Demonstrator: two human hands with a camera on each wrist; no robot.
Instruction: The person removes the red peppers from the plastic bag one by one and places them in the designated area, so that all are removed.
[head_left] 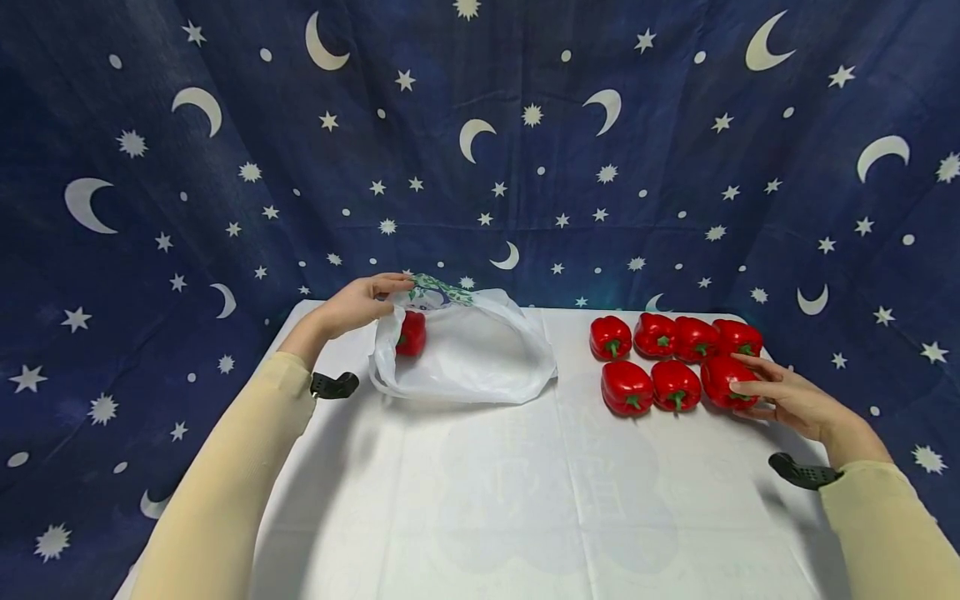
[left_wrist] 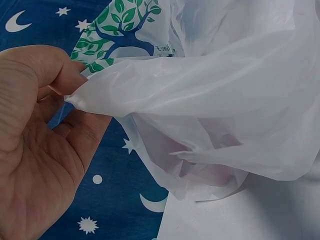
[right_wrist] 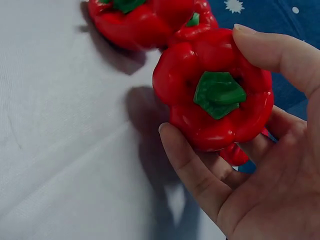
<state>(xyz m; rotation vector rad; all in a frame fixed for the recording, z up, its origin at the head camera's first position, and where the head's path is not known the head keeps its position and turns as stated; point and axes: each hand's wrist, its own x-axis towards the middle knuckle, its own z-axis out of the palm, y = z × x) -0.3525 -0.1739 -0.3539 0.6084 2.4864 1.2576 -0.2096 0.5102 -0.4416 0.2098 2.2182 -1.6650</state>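
My left hand [head_left: 348, 310] pinches the left edge of a white plastic bag [head_left: 480, 387], which lies with its mouth held open toward me. A red bell pepper [head_left: 411, 335] is inside, at the bag's left side. In the left wrist view, thumb and fingers grip the gathered plastic [left_wrist: 125, 87], and the pepper shows faintly through it. At the right, my right hand [head_left: 798, 402] holds another red bell pepper [head_left: 722, 382], thumb on one side and fingers beneath. The right wrist view shows this pepper's green stem [right_wrist: 218, 95] facing the camera.
Two more red peppers [head_left: 677, 385] sit in the front row, left of the held one. Behind them several peppers [head_left: 696, 338] form a back row. Everything stands on a white-covered table [head_left: 480, 500]. A dark blue curtain [head_left: 480, 192] with moons and stars hangs behind.
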